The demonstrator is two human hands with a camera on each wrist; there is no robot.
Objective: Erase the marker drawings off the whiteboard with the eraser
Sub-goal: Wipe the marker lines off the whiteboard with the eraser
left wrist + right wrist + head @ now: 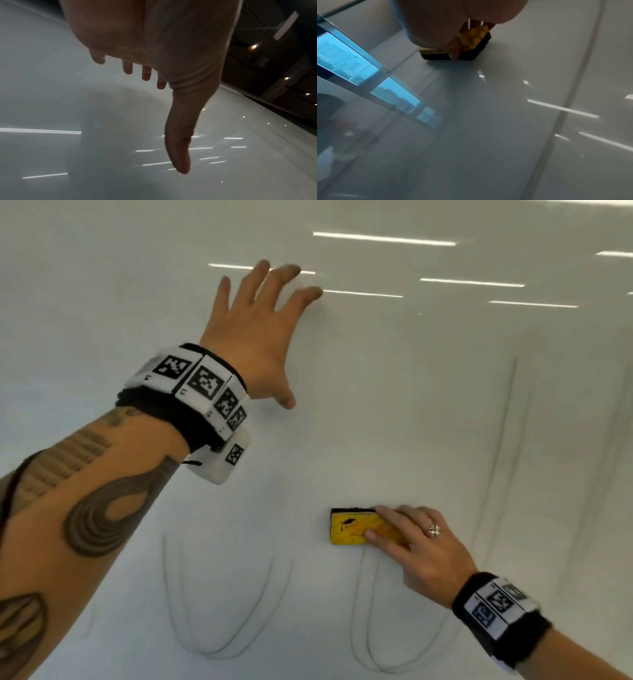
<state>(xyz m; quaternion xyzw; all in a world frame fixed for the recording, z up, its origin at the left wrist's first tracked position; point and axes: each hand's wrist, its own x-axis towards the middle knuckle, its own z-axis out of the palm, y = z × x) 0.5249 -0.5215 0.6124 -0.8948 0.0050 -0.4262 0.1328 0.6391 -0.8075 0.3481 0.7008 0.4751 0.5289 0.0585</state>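
Note:
A glossy whiteboard (411, 405) fills the head view. Faint grey marker loops (222, 611) curve along its lower part, and thin lines (510, 419) run down at the right. My right hand (404, 535) grips a yellow eraser (349, 527) with a black felt base and holds it flat against the board above a loop. In the right wrist view the eraser (474, 39) sits under my thumb and fingers, felt side on the board. My left hand (260, 316) is spread wide, fingertips touching the board at upper centre; the left wrist view shows the thumb (181, 142) stretched out.
Ceiling lights reflect as bright streaks (383, 238) in the board's upper right. The board's dark top edge (274, 106) runs past my left hand. A window reflection (347, 59) shows at the left of the right wrist view.

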